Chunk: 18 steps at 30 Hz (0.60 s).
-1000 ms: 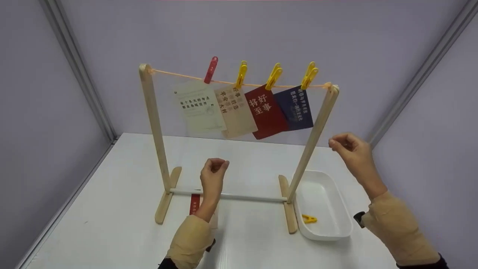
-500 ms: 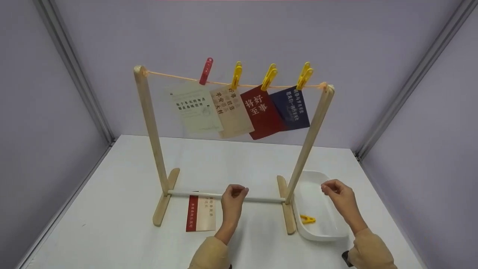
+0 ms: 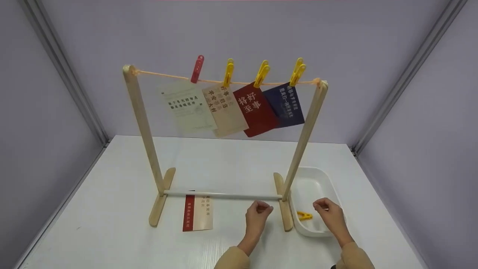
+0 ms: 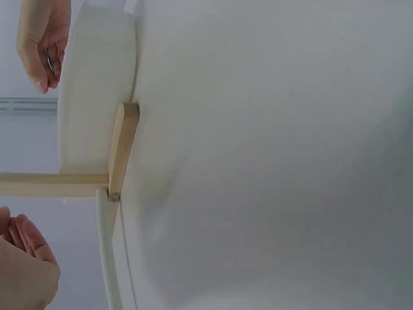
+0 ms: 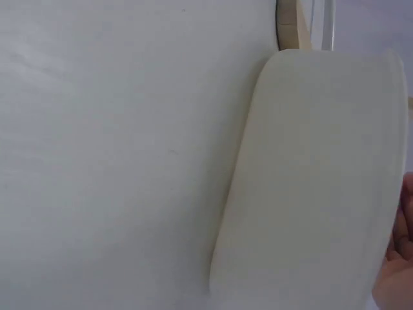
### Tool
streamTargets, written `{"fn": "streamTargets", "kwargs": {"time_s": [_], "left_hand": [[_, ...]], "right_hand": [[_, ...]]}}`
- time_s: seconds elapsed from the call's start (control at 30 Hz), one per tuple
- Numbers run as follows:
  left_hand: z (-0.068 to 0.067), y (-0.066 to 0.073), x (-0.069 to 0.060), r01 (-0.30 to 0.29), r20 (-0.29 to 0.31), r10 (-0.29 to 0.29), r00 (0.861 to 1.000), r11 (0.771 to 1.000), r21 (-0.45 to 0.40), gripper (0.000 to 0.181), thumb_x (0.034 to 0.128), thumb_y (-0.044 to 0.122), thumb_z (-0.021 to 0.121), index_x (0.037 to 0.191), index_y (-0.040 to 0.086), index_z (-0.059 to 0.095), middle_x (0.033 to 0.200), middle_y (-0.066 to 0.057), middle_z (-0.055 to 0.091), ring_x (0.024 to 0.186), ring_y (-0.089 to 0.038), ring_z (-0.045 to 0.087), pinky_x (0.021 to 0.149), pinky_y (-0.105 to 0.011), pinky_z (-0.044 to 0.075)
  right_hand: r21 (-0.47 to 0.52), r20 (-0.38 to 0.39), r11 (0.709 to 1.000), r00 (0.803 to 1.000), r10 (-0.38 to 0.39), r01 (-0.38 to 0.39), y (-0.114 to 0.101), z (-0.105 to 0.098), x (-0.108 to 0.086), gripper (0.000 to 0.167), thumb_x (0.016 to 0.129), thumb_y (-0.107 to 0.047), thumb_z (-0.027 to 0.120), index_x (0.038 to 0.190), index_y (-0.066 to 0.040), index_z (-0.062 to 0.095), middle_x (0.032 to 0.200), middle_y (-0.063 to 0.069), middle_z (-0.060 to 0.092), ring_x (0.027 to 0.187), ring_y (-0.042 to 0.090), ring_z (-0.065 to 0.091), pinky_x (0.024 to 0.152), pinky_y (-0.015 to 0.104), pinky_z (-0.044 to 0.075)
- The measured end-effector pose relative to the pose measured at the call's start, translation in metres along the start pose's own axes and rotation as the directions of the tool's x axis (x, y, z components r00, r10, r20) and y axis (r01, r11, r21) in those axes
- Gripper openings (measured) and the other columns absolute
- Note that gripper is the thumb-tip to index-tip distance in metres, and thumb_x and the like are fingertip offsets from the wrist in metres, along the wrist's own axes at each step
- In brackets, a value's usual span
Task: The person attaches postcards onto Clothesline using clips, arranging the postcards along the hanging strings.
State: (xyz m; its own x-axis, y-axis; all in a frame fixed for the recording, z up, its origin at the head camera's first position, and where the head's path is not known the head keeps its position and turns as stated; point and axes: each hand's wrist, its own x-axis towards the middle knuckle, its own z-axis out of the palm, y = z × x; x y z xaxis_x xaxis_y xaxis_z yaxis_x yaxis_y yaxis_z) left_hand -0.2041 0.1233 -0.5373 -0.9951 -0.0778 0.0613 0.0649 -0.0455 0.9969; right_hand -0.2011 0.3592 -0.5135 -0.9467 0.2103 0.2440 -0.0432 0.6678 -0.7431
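Observation:
My right hand (image 3: 331, 216) is over the white tray (image 3: 315, 233), fingers loosely bent. A yellow clothespin (image 3: 304, 215) lies in the tray just left of those fingertips, apart from them. Left of the tray, my left hand (image 3: 257, 220) hovers above the table with loosely bent fingers and nothing between them. In the left wrist view both hands show, the left hand (image 4: 26, 268) low and the right hand (image 4: 45, 42) high. The tray wall (image 5: 310, 174) covers part of my right hand in the right wrist view.
A wooden stand (image 3: 142, 123) carries an orange string (image 3: 160, 75). Cards hang from it: pale green (image 3: 188, 108), beige (image 3: 224, 112), red (image 3: 255, 112) and blue (image 3: 285, 106), under one red clothespin (image 3: 197, 69) and several yellow ones. A red-and-beige card (image 3: 201, 215) lies below the white crossbar (image 3: 224, 195).
My right hand has come down and left from beside the stand to the tray. My left hand has moved right and lower, uncovering the card on the table. The view has shifted slightly.

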Motion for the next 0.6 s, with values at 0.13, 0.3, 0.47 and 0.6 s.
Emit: {"fn": "streamTargets", "kwargs": {"time_s": [0.13, 0.3, 0.47, 0.6], "left_hand": [[0.015, -0.009, -0.007, 0.017, 0.016, -0.017, 1.000, 1.000, 0.005, 0.009, 0.0798, 0.005, 0.069, 0.081, 0.005, 0.060, 0.074, 0.004, 0.056, 0.069, -0.008, 0.053, 0.061, -0.023, 0.046], [0.043, -0.016, -0.017, 0.085, 0.008, -0.085, 0.996, 0.996, -0.028, 0.013, 0.0795, 0.006, 0.069, 0.089, 0.003, 0.062, 0.081, 0.002, 0.059, 0.072, -0.009, 0.055, 0.060, -0.023, 0.048], [0.076, -0.017, -0.026, 0.171, 0.018, -0.170, 0.985, 0.984, -0.054, 0.027, 0.0772, 0.011, 0.072, 0.098, 0.003, 0.058, 0.090, 0.000, 0.057, 0.072, -0.008, 0.053, 0.058, -0.021, 0.047], [0.091, -0.018, -0.030, 0.147, -0.011, -0.148, 0.989, 0.988, -0.039, 0.030, 0.0753, 0.009, 0.073, 0.100, 0.004, 0.056, 0.091, -0.001, 0.052, 0.072, -0.009, 0.049, 0.057, -0.021, 0.044]], "right_hand": [[-0.007, -0.007, 0.999, 0.999, -0.038, 0.038, 0.006, 0.009, -0.001, 0.005, 0.085, -0.008, 0.065, 0.083, -0.004, 0.065, 0.082, 0.004, 0.064, 0.079, 0.021, 0.060, 0.067, 0.025, 0.049], [-0.038, 0.018, 0.998, 0.999, -0.051, 0.051, 0.011, 0.013, -0.005, 0.005, 0.085, -0.009, 0.066, 0.083, -0.005, 0.064, 0.083, 0.005, 0.064, 0.081, 0.024, 0.060, 0.069, 0.028, 0.050], [-0.071, 0.087, 0.995, 0.994, -0.068, 0.074, 0.013, 0.014, -0.006, 0.005, 0.083, -0.007, 0.068, 0.083, -0.007, 0.063, 0.083, 0.002, 0.062, 0.083, 0.024, 0.058, 0.068, 0.031, 0.049], [-0.119, 0.187, 0.989, 0.980, -0.070, 0.093, 0.013, 0.016, -0.004, 0.009, 0.080, -0.007, 0.070, 0.086, -0.009, 0.063, 0.087, 0.002, 0.060, 0.087, 0.025, 0.055, 0.071, 0.037, 0.047]]}}
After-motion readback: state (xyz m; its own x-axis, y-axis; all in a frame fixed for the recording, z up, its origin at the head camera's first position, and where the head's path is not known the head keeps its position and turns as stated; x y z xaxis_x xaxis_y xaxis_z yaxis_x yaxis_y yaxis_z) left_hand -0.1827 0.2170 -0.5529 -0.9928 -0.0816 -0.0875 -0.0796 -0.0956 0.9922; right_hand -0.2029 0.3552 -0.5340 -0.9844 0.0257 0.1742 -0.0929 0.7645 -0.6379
